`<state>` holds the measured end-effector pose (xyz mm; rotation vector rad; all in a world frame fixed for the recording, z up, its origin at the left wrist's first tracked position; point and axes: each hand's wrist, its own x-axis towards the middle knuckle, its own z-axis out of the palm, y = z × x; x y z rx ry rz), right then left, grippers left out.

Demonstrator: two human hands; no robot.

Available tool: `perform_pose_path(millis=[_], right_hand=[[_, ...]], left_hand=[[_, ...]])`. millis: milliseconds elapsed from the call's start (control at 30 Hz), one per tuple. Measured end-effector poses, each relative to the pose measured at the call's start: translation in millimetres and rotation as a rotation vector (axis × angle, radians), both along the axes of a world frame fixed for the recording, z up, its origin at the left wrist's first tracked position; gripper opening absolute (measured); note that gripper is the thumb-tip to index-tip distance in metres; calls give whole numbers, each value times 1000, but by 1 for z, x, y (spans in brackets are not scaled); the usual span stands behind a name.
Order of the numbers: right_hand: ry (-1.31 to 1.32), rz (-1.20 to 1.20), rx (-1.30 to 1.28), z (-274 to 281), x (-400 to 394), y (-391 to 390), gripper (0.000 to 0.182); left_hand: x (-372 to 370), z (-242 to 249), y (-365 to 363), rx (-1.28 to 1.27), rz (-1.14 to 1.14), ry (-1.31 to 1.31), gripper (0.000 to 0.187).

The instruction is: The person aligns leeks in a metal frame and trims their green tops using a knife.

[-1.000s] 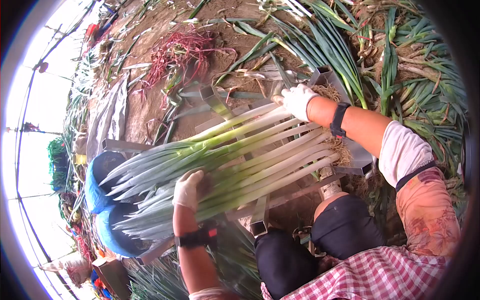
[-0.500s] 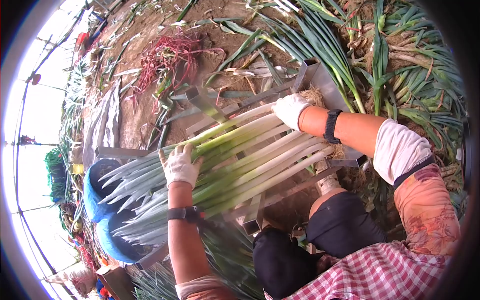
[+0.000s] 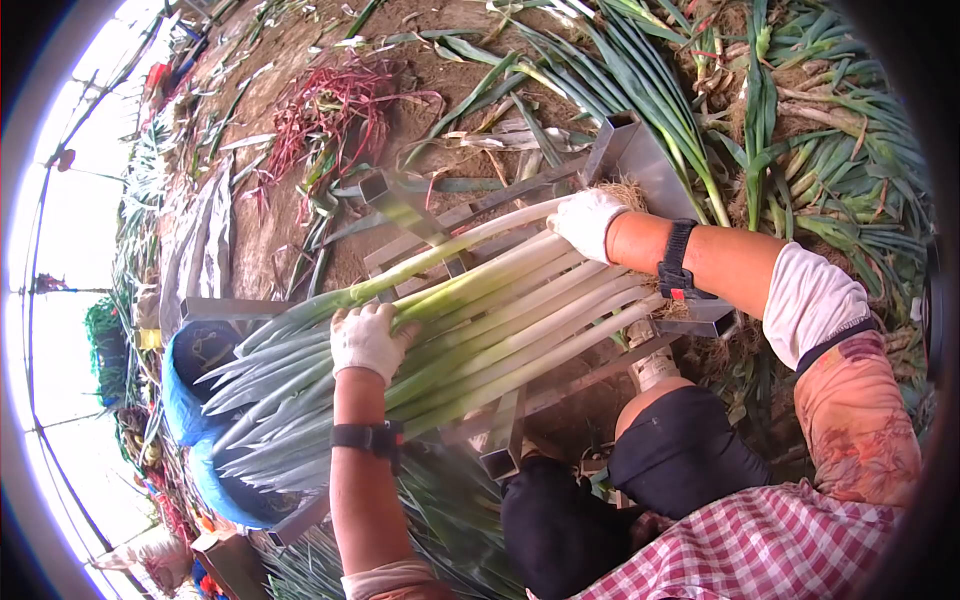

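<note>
- Since a second ago, the left hand [image 3: 370, 340] has shifted across the leaves toward the far edge of the green onions [image 3: 520, 300]; the right hand [image 3: 590, 222] has stayed at the root end.
- The row of onions lies across a metal rack [image 3: 238, 309] in front of the person, white stalks to the right, leaf tips to the left.
- The right hand's grip is clenched on white stalks just beside the roots.
- The left hand rests over the leaves, thumb spread; I cannot tell whether its grip is closed around any.
- Blue plastic [image 3: 180, 400] lines the rack's end by the leaf tips.
- Red twine [image 3: 325, 115] lies tangled on the ground beyond.
</note>
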<state>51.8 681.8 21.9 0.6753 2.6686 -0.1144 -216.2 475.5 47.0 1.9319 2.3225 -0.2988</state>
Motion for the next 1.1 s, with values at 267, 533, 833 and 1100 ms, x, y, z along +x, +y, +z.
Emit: perform_pose_path(millis=[267, 533, 833, 1100], right_hand=[[201, -110, -161, 12, -1, 26, 34], [-38, -213, -204, 11, 2, 32, 36], [-253, -231, -262, 20, -7, 37, 42], [-201, -284, -232, 11, 0, 36, 47]], left_hand=[[-11, -14, 14, 179, 105, 55, 38], [-16, -17, 21, 16, 128, -56, 44], [-20, 0, 39, -317, 247, -213, 52], [-29, -17, 39, -239, 274, -413, 51]])
